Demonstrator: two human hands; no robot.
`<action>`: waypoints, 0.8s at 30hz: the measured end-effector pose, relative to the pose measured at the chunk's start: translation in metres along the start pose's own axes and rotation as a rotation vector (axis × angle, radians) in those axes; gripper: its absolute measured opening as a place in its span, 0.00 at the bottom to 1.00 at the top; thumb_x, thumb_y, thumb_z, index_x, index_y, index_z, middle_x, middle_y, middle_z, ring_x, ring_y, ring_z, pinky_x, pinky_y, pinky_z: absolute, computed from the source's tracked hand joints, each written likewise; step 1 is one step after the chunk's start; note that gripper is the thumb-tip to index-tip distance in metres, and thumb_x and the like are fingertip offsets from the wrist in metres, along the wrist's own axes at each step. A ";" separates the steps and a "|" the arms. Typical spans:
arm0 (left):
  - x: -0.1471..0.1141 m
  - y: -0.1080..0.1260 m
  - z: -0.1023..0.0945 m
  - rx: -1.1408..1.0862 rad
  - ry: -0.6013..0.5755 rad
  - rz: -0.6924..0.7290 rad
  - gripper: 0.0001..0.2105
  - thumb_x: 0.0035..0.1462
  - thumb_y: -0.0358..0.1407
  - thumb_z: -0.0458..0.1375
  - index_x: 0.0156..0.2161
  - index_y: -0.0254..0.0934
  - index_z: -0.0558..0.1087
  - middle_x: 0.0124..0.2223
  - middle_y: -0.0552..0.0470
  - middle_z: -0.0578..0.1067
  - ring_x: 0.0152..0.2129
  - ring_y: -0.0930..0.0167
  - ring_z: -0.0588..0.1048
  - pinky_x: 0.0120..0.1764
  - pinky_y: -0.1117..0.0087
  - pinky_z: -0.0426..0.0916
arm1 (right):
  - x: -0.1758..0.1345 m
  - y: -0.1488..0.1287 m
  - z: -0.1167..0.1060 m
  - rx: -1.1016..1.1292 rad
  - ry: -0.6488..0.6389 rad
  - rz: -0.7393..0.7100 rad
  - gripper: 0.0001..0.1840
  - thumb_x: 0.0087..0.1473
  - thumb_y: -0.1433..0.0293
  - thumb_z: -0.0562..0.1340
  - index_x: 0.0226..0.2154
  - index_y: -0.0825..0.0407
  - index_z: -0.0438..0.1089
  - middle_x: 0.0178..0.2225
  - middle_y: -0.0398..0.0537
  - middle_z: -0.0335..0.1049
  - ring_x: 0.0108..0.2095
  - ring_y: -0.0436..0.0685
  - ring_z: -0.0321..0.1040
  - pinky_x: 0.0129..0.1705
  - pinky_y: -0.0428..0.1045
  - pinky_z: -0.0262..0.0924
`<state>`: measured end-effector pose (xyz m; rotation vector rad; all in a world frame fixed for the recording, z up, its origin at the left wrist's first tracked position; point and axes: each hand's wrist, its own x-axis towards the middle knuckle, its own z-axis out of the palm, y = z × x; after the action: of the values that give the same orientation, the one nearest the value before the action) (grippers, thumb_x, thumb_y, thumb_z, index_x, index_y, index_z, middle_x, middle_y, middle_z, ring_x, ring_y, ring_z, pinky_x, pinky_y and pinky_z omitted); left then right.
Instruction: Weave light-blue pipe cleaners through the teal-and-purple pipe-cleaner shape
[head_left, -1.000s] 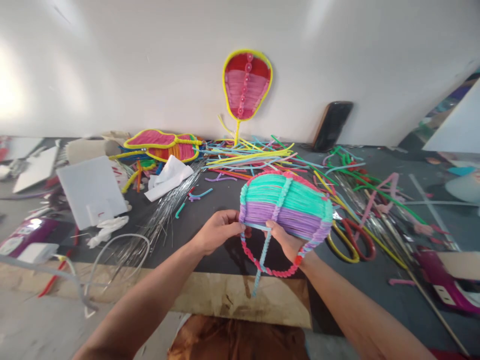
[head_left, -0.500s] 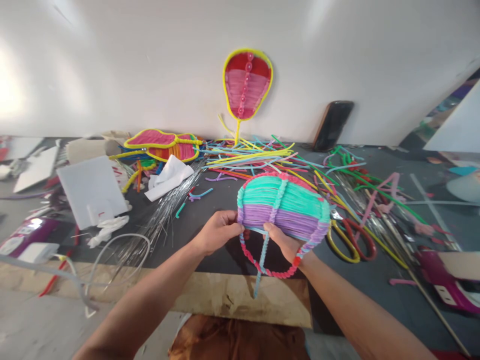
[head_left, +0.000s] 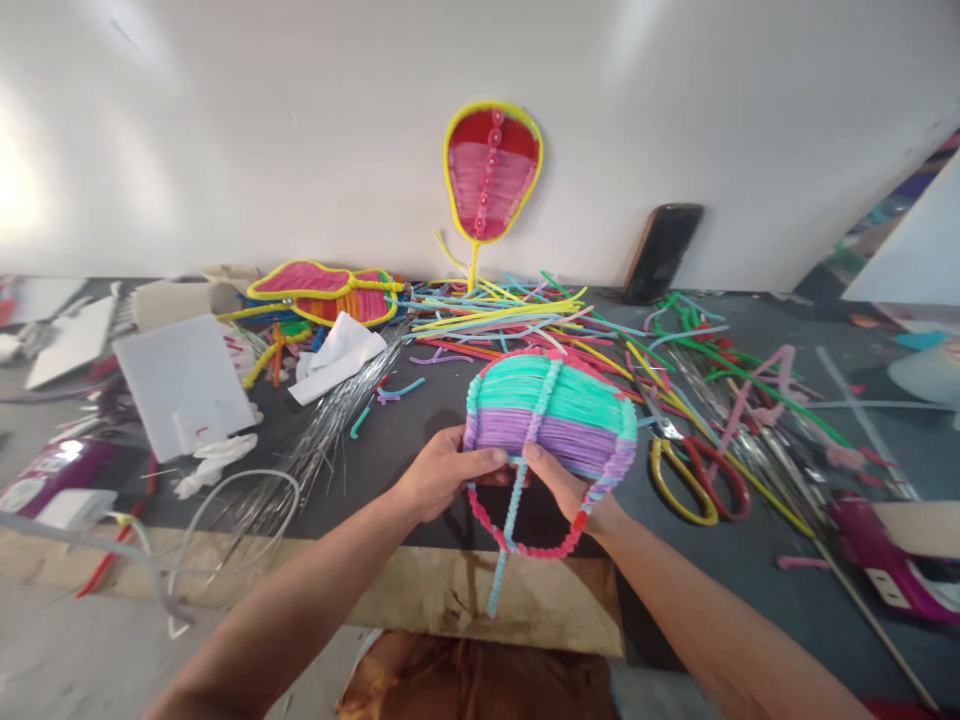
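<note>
Left hand [head_left: 446, 472] and right hand [head_left: 564, 482] are grasping a rounded, fuzzy frame [head_left: 624, 430], turquoise strands [head_left: 581, 398] above purple, its lower rim [head_left: 551, 551] twisting pinkish-red.

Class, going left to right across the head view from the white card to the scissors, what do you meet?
White card, crumpled white paper, left hand, held chenille-stem panel, yellow-and-red-handled scissors.

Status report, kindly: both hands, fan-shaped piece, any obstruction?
Left hand and right hand gripping fan-shaped pipe-cleaner piece. Turquoise, purple rows filled; lower section unfilled. Scissors close right; nothing blocking hands.
</note>
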<state>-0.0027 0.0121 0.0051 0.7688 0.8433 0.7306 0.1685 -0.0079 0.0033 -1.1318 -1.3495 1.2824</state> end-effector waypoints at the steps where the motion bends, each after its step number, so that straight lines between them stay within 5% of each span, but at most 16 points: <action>1: 0.000 -0.001 0.001 -0.025 0.003 -0.028 0.11 0.43 0.35 0.67 0.33 0.30 0.76 0.28 0.48 0.79 0.25 0.72 0.76 0.35 0.69 0.72 | 0.000 -0.001 0.001 0.001 -0.001 -0.014 0.13 0.52 0.56 0.62 0.31 0.47 0.76 0.29 0.45 0.75 0.37 0.61 0.72 0.49 0.57 0.63; 5: -0.001 -0.004 0.002 -0.093 0.028 -0.076 0.10 0.40 0.32 0.69 0.29 0.30 0.76 0.26 0.48 0.79 0.23 0.71 0.77 0.32 0.69 0.74 | 0.002 -0.005 0.003 -0.001 -0.065 -0.071 0.17 0.51 0.55 0.62 0.40 0.46 0.73 0.38 0.46 0.75 0.44 0.61 0.70 0.54 0.57 0.61; 10: -0.001 -0.002 0.004 -0.127 0.071 -0.047 0.10 0.38 0.31 0.70 0.30 0.31 0.77 0.25 0.50 0.79 0.22 0.71 0.77 0.32 0.70 0.74 | 0.006 -0.003 -0.004 0.077 -0.082 -0.041 0.20 0.50 0.51 0.61 0.40 0.46 0.73 0.36 0.48 0.75 0.43 0.61 0.70 0.53 0.59 0.61; 15: -0.002 0.005 0.004 -0.130 0.175 0.006 0.12 0.35 0.33 0.71 0.26 0.31 0.75 0.23 0.51 0.78 0.20 0.72 0.76 0.28 0.71 0.73 | 0.013 0.007 -0.017 0.060 -0.219 0.047 0.15 0.46 0.60 0.66 0.37 0.48 0.71 0.32 0.45 0.73 0.37 0.58 0.70 0.46 0.56 0.64; 20: 0.000 0.009 -0.002 -0.128 0.319 0.165 0.12 0.35 0.33 0.71 0.26 0.32 0.74 0.21 0.53 0.77 0.20 0.72 0.75 0.26 0.73 0.72 | 0.019 0.016 -0.025 0.060 0.146 0.069 0.10 0.51 0.66 0.61 0.37 0.50 0.65 0.25 0.39 0.65 0.23 0.50 0.62 0.27 0.48 0.62; 24: 0.001 0.009 -0.002 -0.095 0.365 0.219 0.14 0.35 0.34 0.71 0.28 0.32 0.73 0.23 0.54 0.77 0.21 0.71 0.76 0.27 0.72 0.72 | 0.013 0.006 -0.027 -0.307 0.362 -0.379 0.08 0.54 0.72 0.58 0.39 0.49 0.66 0.32 0.44 0.66 0.31 0.52 0.66 0.34 0.50 0.63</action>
<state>-0.0066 0.0185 0.0111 0.6574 1.0531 1.1214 0.1935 0.0089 -0.0013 -1.1746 -1.4245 0.5794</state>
